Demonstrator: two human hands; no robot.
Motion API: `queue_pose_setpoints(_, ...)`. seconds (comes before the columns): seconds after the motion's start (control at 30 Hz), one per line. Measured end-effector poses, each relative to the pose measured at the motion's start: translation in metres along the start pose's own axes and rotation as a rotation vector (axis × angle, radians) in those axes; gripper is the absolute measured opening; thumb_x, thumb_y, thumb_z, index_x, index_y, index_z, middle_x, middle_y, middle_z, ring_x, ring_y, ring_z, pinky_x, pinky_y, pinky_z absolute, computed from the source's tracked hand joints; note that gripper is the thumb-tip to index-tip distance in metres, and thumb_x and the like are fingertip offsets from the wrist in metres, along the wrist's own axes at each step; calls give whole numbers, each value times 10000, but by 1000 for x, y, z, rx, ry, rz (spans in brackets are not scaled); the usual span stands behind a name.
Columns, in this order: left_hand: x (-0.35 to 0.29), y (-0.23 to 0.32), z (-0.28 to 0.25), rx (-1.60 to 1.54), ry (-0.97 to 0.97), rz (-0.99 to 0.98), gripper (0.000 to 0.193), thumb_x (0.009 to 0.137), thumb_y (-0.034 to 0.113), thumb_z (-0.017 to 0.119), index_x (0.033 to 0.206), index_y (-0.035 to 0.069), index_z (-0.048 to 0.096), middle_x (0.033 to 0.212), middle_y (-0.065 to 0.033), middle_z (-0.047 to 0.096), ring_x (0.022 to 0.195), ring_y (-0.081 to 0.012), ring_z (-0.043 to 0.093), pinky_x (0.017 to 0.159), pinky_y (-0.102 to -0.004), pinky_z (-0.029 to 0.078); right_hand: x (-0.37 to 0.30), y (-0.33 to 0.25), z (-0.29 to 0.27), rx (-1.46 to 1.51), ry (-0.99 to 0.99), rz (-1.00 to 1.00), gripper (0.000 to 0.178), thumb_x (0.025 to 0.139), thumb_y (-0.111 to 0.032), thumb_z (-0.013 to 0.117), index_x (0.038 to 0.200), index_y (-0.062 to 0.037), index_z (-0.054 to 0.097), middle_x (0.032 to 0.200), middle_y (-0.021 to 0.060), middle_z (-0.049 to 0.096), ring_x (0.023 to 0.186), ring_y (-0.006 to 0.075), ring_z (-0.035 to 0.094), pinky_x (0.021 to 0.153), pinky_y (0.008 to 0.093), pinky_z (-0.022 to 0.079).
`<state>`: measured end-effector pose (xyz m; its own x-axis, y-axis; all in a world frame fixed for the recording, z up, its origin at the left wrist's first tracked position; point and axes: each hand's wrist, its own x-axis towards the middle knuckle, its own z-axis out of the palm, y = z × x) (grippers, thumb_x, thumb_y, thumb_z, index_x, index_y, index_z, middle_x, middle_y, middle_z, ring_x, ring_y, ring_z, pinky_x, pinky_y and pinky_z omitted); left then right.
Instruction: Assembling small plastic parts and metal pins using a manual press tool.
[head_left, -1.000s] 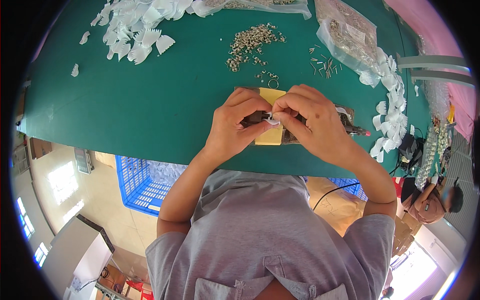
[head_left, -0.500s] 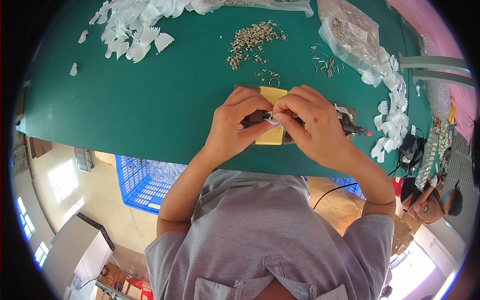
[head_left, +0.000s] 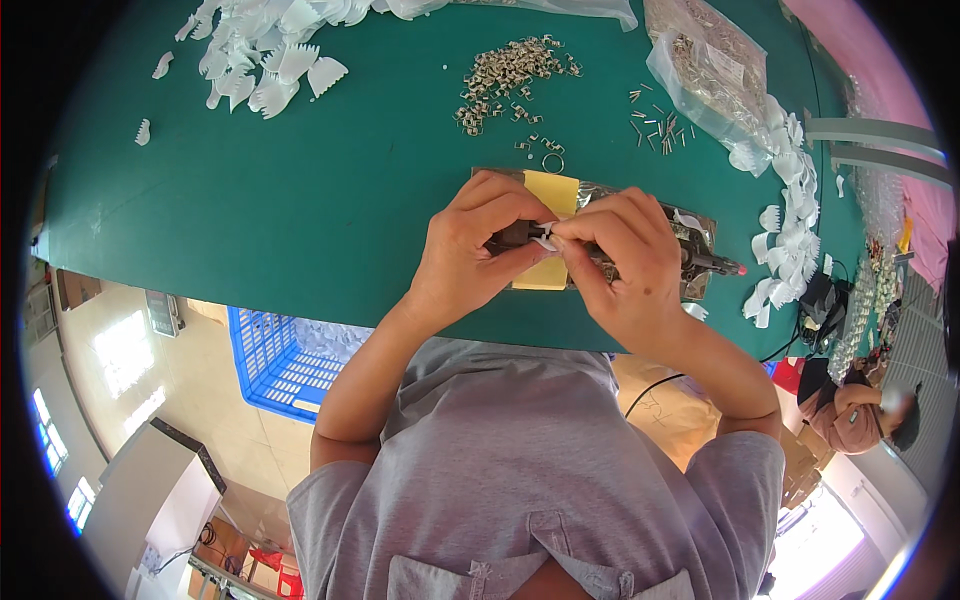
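Between the thumb and fingers of my left hand [head_left: 475, 235] is a small white toothed plastic piece [head_left: 546, 242], like half of a hair claw clip. My right hand [head_left: 630, 260] pinches at the right end of the same piece; any smaller part between those fingertips is hidden. Both hands are over a metal jig [head_left: 697, 270] with a band of yellow tape [head_left: 550, 190] across it and a dark lever tipped in red [head_left: 738, 269]. A dark part of the jig meets the white piece between my hands.
Beyond the jig lie a heap of small metal springs [head_left: 505, 80], a metal ring [head_left: 553, 162] and scattered pins [head_left: 660, 130]. White toothed pieces [head_left: 270, 60] are heaped far left, more [head_left: 790, 240] line the right. A clear bag [head_left: 705, 70] and blue crate [head_left: 265, 370] are nearby.
My right hand has shifted slightly and tilted, its fingers still at the white piece. My left hand keeps its hold. The whole view has moved a little.
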<state>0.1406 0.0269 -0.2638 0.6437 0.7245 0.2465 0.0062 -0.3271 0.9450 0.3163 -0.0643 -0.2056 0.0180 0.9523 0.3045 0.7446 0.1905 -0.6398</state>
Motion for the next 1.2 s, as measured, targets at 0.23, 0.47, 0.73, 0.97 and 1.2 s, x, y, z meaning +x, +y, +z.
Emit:
queue_pose_setpoints(0.23,0,-1,0,-14,8,-13,308,701,-18,867,972,45,732,970,-79,670,990,-280,644,803,-371,536,12,-4,-8,15,-62,140,118,800,-31,793,863,-95,716,788,17,673,783,220,598,745,361,444)
queue_pose_setpoints(0.47,2,3,-1,2,-14,-27,288,724,-8,868,971,37,726,950,-72,659,956,-258,632,782,-354,524,28,6,-17,334,-293,481,109,838,-71,802,882,-58,704,786,-13,674,734,110,594,665,293,463)
queue_pose_setpoints(0.73,2,7,2,30,-54,-45,252,789,-42,863,1005,21,748,1054,-51,689,945,-151,663,815,-279,531,-57,12,-79,118,440,411,127,960,0,737,1087,2,745,972,37,736,869,102,664,809,253,538)
queue_pose_setpoints(0.97,-5,4,-1,-40,9,-126,259,787,-51,868,1011,20,758,1022,-42,679,853,-83,645,694,-227,510,-145,23,-70,-180,488,511,161,908,39,750,1055,-22,768,889,61,712,764,130,653,733,262,522)
queue_pose_setpoints(1.2,0,3,4,6,-11,-87,279,763,-48,865,1009,21,754,1033,-50,685,907,-144,656,759,-265,524,-66,-19,-5,-209,185,-28,496,781,-127,844,1263,-79,734,1150,54,650,1026,270,625,871,421,498)
